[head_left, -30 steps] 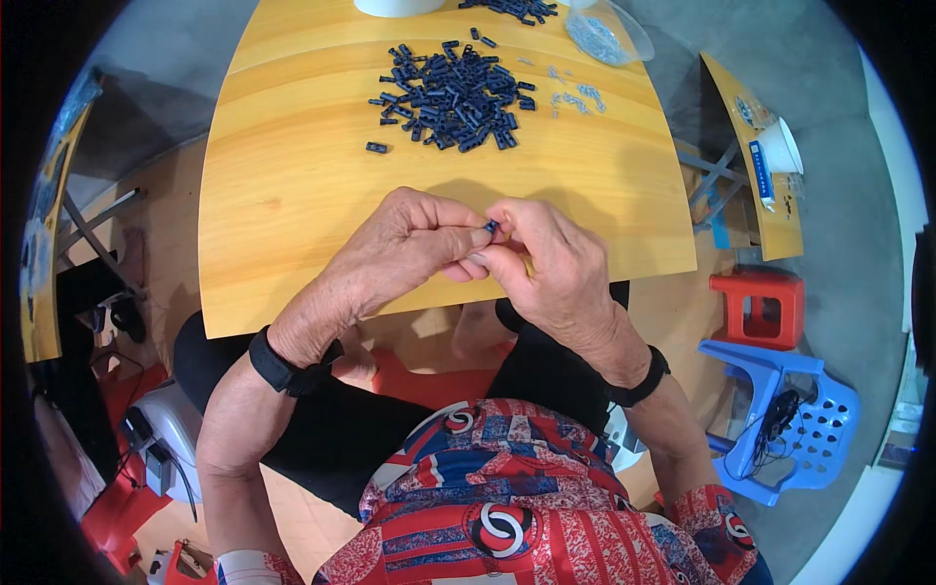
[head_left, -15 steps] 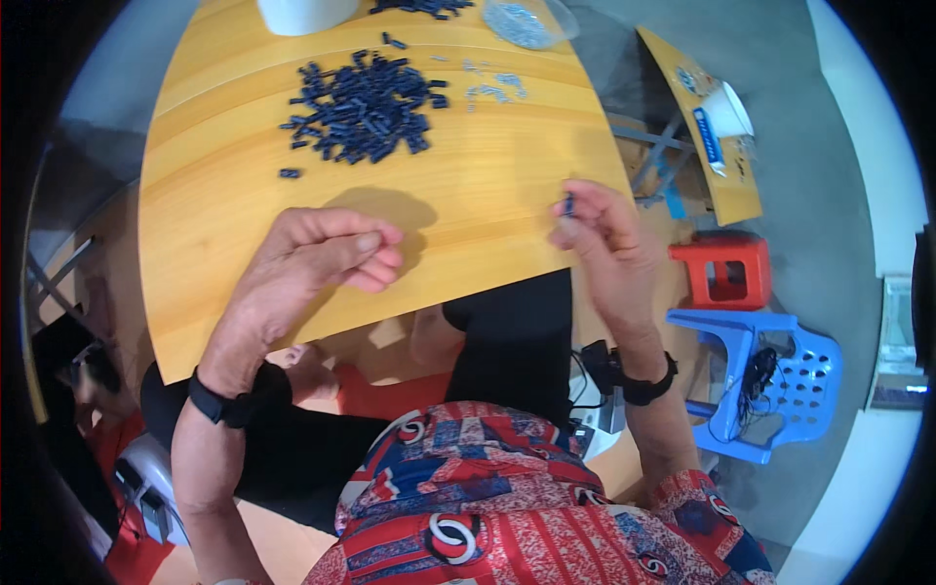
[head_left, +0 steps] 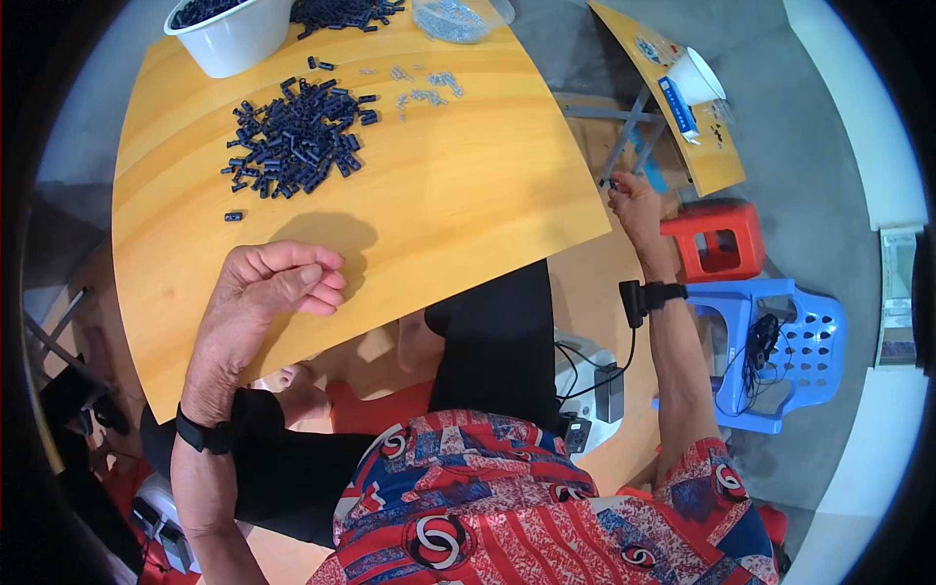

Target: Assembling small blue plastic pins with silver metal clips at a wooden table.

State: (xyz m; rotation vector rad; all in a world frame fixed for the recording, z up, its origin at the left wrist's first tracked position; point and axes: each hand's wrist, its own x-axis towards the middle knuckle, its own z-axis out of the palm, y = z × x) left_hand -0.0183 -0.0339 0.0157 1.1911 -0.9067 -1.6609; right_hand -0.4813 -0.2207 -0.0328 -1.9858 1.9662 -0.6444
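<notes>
Head view shows the right hand [head_left: 636,207] just past the table's right edge, its grip pinched closed at the fingertips around a small dark piece [head_left: 611,182], mostly hidden by the fingers. Over the near left part of the wooden table [head_left: 468,185], the left hand [head_left: 263,285] is closed on itself, thumb laid against its bent fingers. Beyond it lies a heap of dark pieces [head_left: 297,138], with 1 single piece [head_left: 233,216] apart on the near left side. Small silvery bits [head_left: 429,96] are scattered right of the heap. Farther back are a white tub [head_left: 234,44] of dark pieces, a second dark heap [head_left: 343,14] and a clear bag [head_left: 448,21]. Below the right hand, a red stool [head_left: 726,216] stands near a blue chair [head_left: 819,341].
</notes>
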